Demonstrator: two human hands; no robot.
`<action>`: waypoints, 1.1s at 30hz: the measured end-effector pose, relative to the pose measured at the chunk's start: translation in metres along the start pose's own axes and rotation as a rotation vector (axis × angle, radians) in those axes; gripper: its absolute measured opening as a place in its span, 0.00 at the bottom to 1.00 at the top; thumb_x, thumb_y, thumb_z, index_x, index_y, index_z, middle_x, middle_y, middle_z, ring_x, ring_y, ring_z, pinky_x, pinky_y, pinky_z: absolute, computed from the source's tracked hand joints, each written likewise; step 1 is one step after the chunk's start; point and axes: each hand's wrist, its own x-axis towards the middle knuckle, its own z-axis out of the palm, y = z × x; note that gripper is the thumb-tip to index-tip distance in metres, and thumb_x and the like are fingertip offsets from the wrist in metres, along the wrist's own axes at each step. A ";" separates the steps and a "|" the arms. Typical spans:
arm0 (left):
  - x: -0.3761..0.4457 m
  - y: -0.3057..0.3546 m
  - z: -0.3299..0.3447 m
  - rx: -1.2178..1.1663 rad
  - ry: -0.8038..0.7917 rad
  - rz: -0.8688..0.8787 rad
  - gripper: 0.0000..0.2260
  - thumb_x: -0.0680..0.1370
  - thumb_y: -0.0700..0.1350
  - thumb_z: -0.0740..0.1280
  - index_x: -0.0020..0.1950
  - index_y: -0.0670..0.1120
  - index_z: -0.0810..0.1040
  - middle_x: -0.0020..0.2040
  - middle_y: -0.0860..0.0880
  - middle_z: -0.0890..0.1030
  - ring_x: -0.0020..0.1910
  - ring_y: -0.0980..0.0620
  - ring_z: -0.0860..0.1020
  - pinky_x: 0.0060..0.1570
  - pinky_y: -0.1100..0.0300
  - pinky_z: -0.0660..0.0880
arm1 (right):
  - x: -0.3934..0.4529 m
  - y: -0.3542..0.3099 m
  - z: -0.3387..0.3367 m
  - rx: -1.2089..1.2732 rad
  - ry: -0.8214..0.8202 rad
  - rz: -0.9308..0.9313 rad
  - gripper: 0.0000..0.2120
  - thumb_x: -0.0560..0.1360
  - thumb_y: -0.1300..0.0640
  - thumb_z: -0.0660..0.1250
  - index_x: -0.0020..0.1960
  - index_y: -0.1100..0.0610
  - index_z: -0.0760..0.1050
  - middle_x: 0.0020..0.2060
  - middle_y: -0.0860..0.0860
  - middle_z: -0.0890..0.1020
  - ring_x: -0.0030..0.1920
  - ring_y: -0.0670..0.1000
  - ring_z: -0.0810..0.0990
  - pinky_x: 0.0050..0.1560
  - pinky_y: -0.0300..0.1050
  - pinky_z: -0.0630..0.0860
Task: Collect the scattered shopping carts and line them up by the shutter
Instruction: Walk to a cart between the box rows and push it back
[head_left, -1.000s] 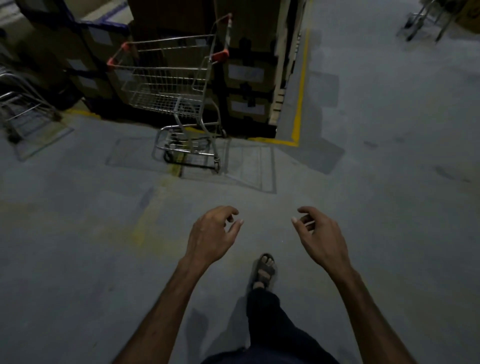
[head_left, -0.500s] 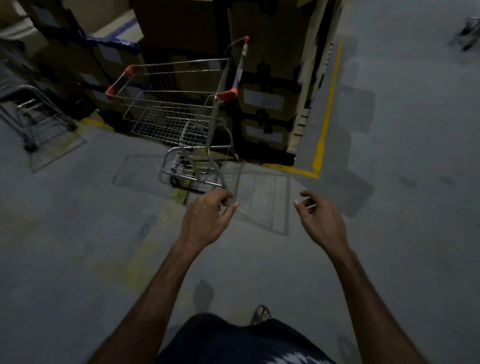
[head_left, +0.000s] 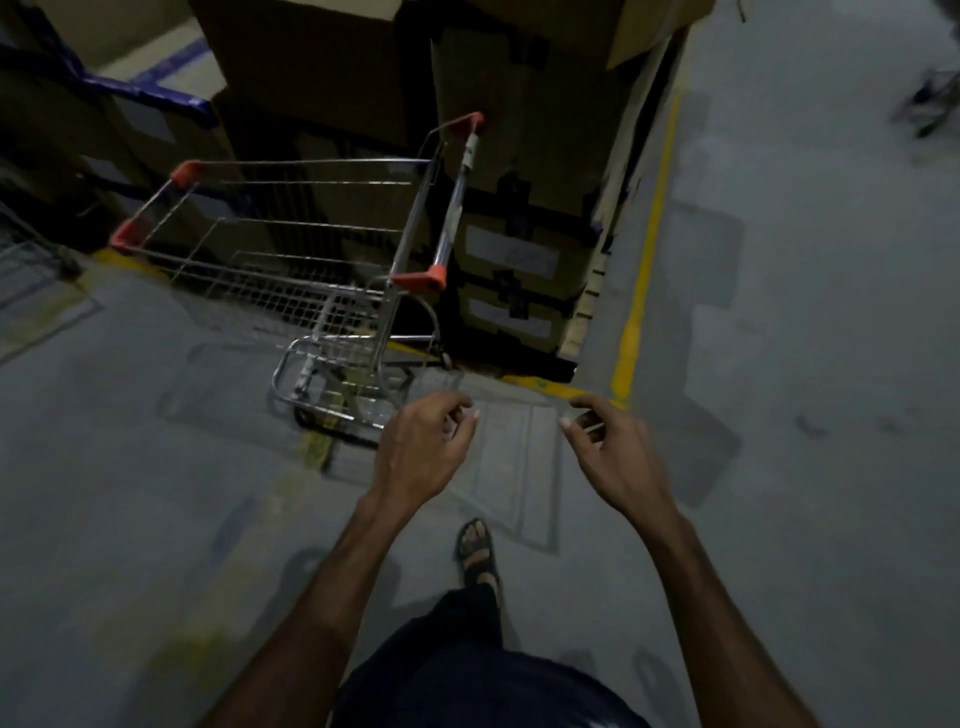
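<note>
A small wire shopping cart with orange corner caps stands on the grey floor against stacked cardboard boxes. Its handle bar is on the right side, pointing away along the boxes. My left hand hovers just below the cart's lower frame, fingers curled loosely and holding nothing. My right hand is out to the right of it, also empty with fingers apart. Neither hand touches the cart.
Tall cardboard boxes on a pallet stand behind the cart. A yellow floor line runs along their right side. Part of another cart shows at the left edge, and a blurred one at the top right. My sandalled foot steps forward.
I have walked closer to the cart, which now looms larger and nearer. Both hands have stayed raised and empty, drawing nearer to the cart's base.
</note>
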 end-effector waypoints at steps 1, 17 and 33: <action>0.025 0.000 0.006 -0.001 0.005 0.005 0.03 0.81 0.47 0.74 0.52 0.49 0.85 0.44 0.53 0.84 0.40 0.52 0.81 0.39 0.54 0.78 | 0.022 -0.004 -0.005 -0.014 -0.015 -0.006 0.16 0.83 0.47 0.69 0.67 0.52 0.80 0.46 0.45 0.83 0.44 0.40 0.81 0.47 0.49 0.81; 0.291 -0.038 0.020 0.296 0.062 -0.132 0.12 0.80 0.51 0.72 0.58 0.45 0.82 0.52 0.43 0.82 0.53 0.40 0.79 0.52 0.46 0.75 | 0.328 -0.076 0.012 -0.231 -0.168 -0.302 0.17 0.82 0.47 0.70 0.68 0.52 0.80 0.54 0.50 0.86 0.51 0.52 0.85 0.47 0.47 0.78; 0.322 -0.022 0.054 0.181 -0.071 -0.762 0.20 0.86 0.57 0.51 0.73 0.51 0.70 0.64 0.43 0.82 0.60 0.38 0.81 0.57 0.44 0.78 | 0.597 -0.140 0.089 -0.502 -0.646 -0.936 0.34 0.69 0.24 0.65 0.61 0.48 0.86 0.64 0.51 0.84 0.65 0.56 0.81 0.70 0.63 0.70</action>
